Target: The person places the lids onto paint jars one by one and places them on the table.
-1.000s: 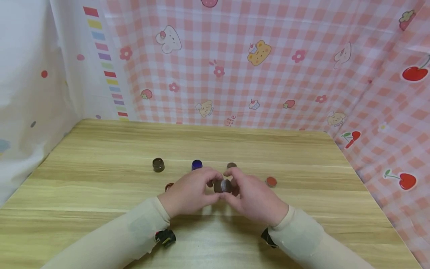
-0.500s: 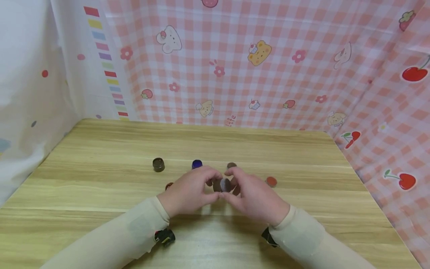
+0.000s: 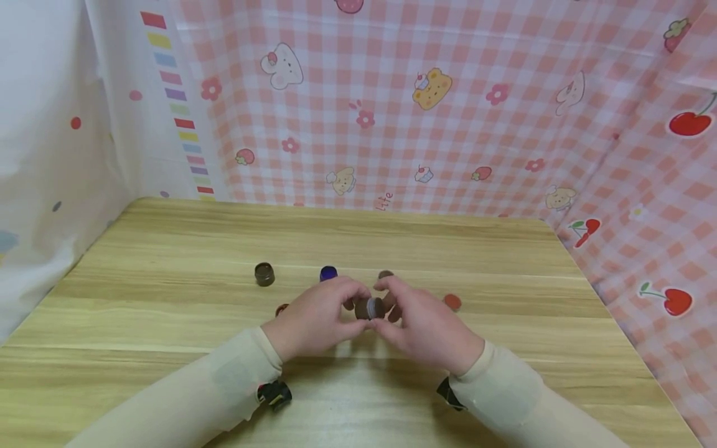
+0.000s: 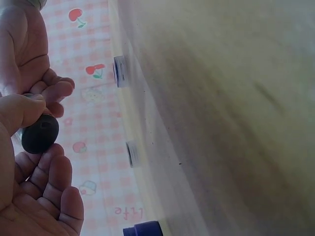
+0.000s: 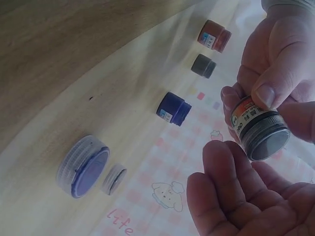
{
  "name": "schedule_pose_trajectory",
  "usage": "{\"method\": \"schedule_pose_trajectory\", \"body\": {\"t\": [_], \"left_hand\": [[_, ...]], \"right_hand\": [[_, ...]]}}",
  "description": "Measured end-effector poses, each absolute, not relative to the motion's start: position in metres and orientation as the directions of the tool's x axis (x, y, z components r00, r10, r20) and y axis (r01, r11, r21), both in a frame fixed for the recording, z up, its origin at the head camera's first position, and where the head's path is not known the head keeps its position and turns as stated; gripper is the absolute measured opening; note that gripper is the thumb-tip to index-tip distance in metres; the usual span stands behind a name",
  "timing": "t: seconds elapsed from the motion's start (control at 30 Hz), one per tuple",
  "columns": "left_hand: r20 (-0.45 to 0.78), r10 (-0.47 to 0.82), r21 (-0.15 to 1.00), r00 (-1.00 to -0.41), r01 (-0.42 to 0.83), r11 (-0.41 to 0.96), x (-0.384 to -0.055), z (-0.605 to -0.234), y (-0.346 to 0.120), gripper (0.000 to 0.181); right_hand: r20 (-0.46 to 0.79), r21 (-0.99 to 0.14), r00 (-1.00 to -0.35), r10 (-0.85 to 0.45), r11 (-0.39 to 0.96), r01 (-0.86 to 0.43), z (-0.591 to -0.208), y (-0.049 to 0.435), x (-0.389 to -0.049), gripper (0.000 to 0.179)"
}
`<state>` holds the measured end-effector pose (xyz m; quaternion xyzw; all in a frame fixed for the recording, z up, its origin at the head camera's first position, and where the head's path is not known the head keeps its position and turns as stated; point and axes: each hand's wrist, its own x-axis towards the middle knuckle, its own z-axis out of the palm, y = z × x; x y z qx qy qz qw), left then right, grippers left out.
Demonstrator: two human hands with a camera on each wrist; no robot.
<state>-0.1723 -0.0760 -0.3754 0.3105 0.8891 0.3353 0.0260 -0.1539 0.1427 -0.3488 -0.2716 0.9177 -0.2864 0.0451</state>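
Observation:
A small dark paint jar (image 3: 363, 308) is held sideways above the table between both hands. My left hand (image 3: 319, 317) grips its body, with the thumb (image 5: 267, 96) over the printed label. At the right end of the jar is a clear, ridged lid (image 5: 269, 143). My right hand (image 3: 428, 323) curves its thumb and fingers around that lid end; some of these fingers are hidden in the head view. The jar's black base (image 4: 42, 135) faces the left wrist camera.
A dark jar (image 3: 264, 274), a blue jar (image 3: 328, 274) and a partly hidden red jar (image 3: 282, 309) stand beyond and beside the left hand. A brownish lid (image 3: 386, 274) and an orange-red lid (image 3: 452, 303) lie near the right hand. Patterned cloth (image 3: 358, 143) hangs behind the table.
The jar and right hand have shifted very slightly, and the jar's pale ridged band shows a little differently. Both hands keep nearly the same position, and the jars and lids on the table have not moved.

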Motion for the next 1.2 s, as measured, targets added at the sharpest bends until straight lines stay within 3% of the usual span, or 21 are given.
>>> {"method": "schedule_pose_trajectory", "body": {"t": [0.27, 0.5, 0.67, 0.97, 1.2], "left_hand": [[0.167, 0.569, 0.618, -0.805, 0.535, 0.576, -0.1715, -0.3745, -0.0759, 0.025], [0.163, 0.564, 0.618, -0.810, 0.529, 0.581, -0.1712, -0.3729, -0.0761, 0.028], [0.170, 0.564, 0.615, -0.808, 0.534, 0.580, -0.1713, -0.3722, -0.0759, 0.028], [0.170, 0.556, 0.610, -0.814, 0.530, 0.589, -0.1728, -0.3744, -0.0758, 0.029], [0.173, 0.563, 0.612, -0.808, 0.536, 0.581, -0.1734, -0.3720, -0.0750, 0.028]], "right_hand": [[0.044, -0.569, -0.856, -0.515, 0.691, -0.446, -0.3464, 0.1406, -0.1530, 0.022], [0.071, -0.561, -0.846, -0.529, 0.680, -0.472, -0.3472, 0.1425, -0.1530, 0.036], [0.056, -0.569, -0.854, -0.517, 0.686, -0.452, -0.3466, 0.1414, -0.1523, 0.025], [0.059, -0.556, -0.859, -0.509, 0.698, -0.452, -0.3472, 0.1416, -0.1524, 0.032], [0.069, -0.543, -0.862, -0.501, 0.706, -0.454, -0.3476, 0.1409, -0.1531, 0.024]]}}
